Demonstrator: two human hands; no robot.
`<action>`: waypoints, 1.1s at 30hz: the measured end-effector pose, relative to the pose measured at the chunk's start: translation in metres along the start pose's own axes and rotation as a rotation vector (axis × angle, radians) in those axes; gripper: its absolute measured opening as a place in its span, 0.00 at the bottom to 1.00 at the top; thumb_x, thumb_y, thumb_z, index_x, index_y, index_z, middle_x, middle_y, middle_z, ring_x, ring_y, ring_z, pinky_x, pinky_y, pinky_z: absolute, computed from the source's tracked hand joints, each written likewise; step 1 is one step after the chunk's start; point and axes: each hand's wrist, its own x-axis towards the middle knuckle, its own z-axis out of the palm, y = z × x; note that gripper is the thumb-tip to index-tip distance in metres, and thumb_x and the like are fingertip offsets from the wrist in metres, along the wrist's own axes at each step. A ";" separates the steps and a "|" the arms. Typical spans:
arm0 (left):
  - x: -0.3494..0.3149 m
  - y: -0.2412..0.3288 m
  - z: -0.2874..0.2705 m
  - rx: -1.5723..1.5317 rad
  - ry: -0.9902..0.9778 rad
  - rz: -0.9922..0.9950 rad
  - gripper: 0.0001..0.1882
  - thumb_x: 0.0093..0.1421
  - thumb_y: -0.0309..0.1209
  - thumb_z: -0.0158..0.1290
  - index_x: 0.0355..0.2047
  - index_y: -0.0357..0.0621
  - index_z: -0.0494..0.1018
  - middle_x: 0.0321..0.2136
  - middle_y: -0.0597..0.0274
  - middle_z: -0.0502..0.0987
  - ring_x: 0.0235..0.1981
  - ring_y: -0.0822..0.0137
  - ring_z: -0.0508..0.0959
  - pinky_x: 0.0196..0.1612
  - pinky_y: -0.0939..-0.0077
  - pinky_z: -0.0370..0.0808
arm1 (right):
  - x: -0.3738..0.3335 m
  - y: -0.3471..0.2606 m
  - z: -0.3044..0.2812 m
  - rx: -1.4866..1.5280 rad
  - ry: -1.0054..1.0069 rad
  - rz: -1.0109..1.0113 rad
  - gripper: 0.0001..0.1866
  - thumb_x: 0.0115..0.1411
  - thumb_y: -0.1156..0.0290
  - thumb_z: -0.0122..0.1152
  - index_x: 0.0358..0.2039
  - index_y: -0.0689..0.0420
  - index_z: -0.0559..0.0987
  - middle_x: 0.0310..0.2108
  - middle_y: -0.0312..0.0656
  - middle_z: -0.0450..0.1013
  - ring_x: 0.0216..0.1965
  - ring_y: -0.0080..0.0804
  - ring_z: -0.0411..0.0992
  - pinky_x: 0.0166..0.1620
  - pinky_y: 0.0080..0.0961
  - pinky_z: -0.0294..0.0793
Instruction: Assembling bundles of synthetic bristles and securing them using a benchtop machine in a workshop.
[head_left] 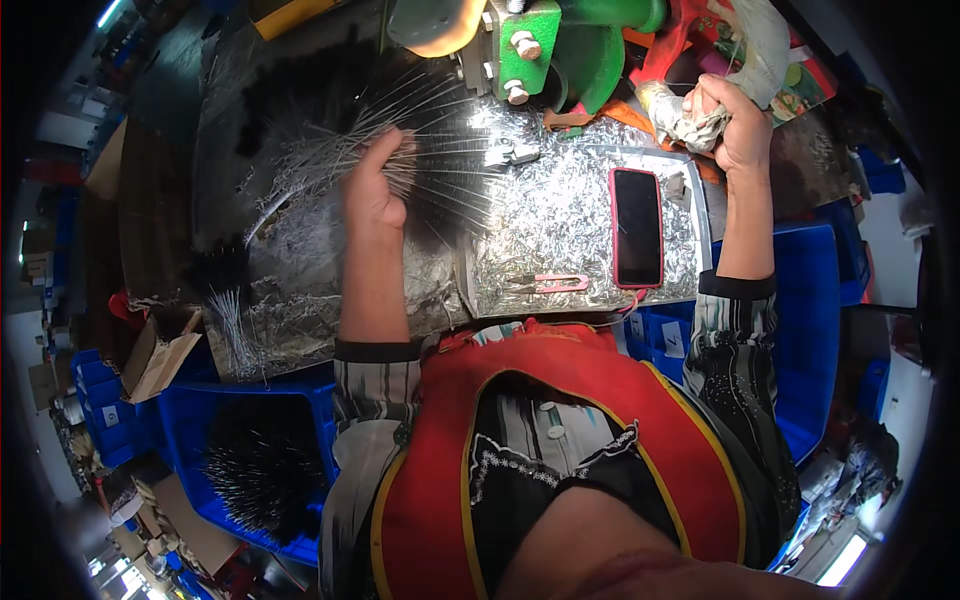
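Observation:
My left hand (375, 185) is closed around a fanned bundle of thin twisted-wire brushes (455, 172), their silvery stems spreading to both sides of the fist. My right hand (738, 125) grips a handle wrapped in pale cloth (672, 118), at the right of a green machine (527, 45) with large bolts. Beneath the machine, a small metal piece (512, 155) lies among wire clippings. More black bristled brushes (300, 85) are heaped beyond my left hand. Another bunch of wire stems (232, 325) rests at the table's left near edge.
A phone in a pink case (637, 228) and pink-handled thread snips (560, 284) lie on a tray (705, 215) strewn with silvery clippings. At the lower left, a blue bin (185, 440) holds black brushes (265, 470). Another blue bin (808, 330) stands beside my right arm.

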 end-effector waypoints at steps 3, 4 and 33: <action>-0.003 0.001 -0.003 -0.069 -0.006 -0.072 0.08 0.47 0.19 0.54 0.30 0.37 0.72 0.29 0.57 0.76 0.30 0.64 0.76 0.36 0.72 0.74 | 0.000 0.000 -0.001 0.008 0.007 0.008 0.17 0.50 0.73 0.51 0.06 0.56 0.63 0.09 0.39 0.60 0.16 0.29 0.60 0.31 0.25 0.64; -0.005 0.000 -0.002 -0.069 -0.006 -0.072 0.08 0.47 0.19 0.54 0.30 0.37 0.72 0.29 0.57 0.76 0.30 0.64 0.76 0.36 0.72 0.74 | 0.001 0.000 0.000 0.015 0.009 0.016 0.18 0.50 0.73 0.51 0.06 0.56 0.63 0.09 0.38 0.60 0.16 0.28 0.60 0.31 0.25 0.64; -0.014 -0.019 0.025 -0.055 0.054 0.187 0.10 0.47 0.17 0.54 0.32 0.33 0.68 0.28 0.53 0.74 0.28 0.64 0.76 0.37 0.76 0.74 | 0.010 -0.038 -0.002 -0.087 -0.135 0.148 0.19 0.51 0.70 0.52 0.06 0.55 0.61 0.08 0.38 0.59 0.18 0.28 0.62 0.27 0.22 0.62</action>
